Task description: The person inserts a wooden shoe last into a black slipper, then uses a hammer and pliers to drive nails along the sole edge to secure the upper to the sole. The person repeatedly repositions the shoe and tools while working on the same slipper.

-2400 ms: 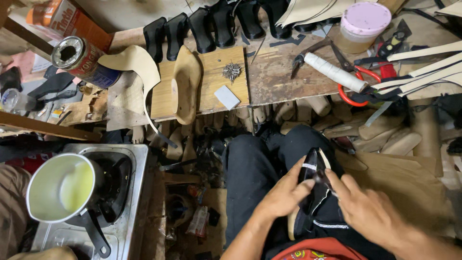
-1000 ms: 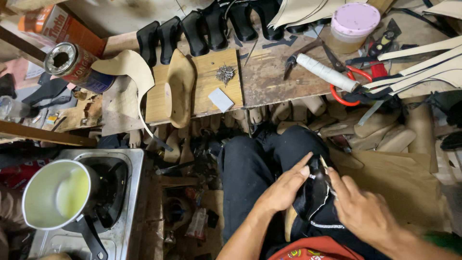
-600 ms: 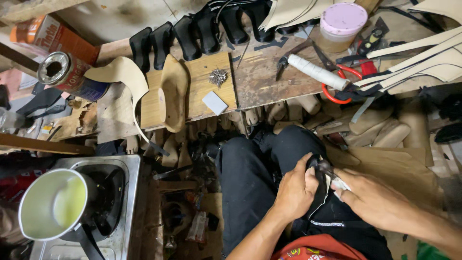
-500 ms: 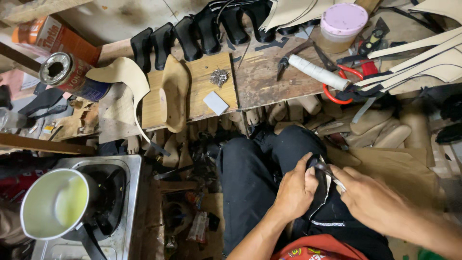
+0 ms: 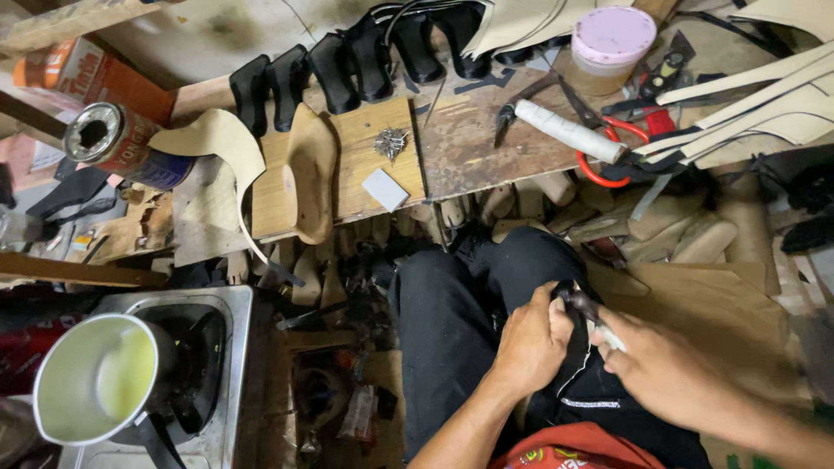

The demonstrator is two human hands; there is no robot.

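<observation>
Over the lap, both hands' grip stays clamped on the black leather piece [image 5: 575,347], left hand [image 5: 530,347] and right hand [image 5: 665,373] now closer

The right hand [image 5: 665,369] slid up the black shoe upper [image 5: 578,347] until its fingers met the left hand [image 5: 530,343] at the top edge, where both pinched it. The view drifted slightly left and down.

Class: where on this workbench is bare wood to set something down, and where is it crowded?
Bare wood lies between the pile of tacks and the white-handled tool. The bench's right end, around the scissors and pink-lidded jar, is crowded.
</observation>
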